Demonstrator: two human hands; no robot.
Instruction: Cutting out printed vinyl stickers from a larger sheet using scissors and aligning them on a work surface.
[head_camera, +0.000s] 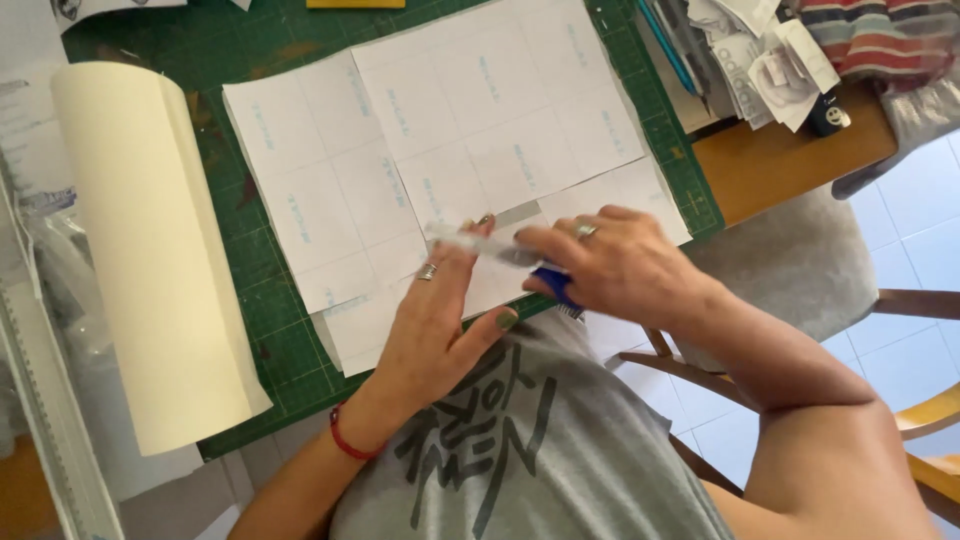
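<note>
A grid of taped paper sheets (440, 150) lies mid-frame on a green cutting mat (270, 330) on the counter; several pages look joined already, the lower edge seemingly unfinished. The left hand (435, 320) presses flat, fingers (455, 262) spread on the paper. The right hand (615, 265) has fingers curled around a blue tape dispenser (553, 283), a blurred strip stretched between both hands. A cream roll (150, 250) lies at left.

A cream paper roll (150, 250) lies at nine o'clock; crumpled paper scraps (765, 55) and perhaps striped cloth (880, 35) at one o'clock.
</note>
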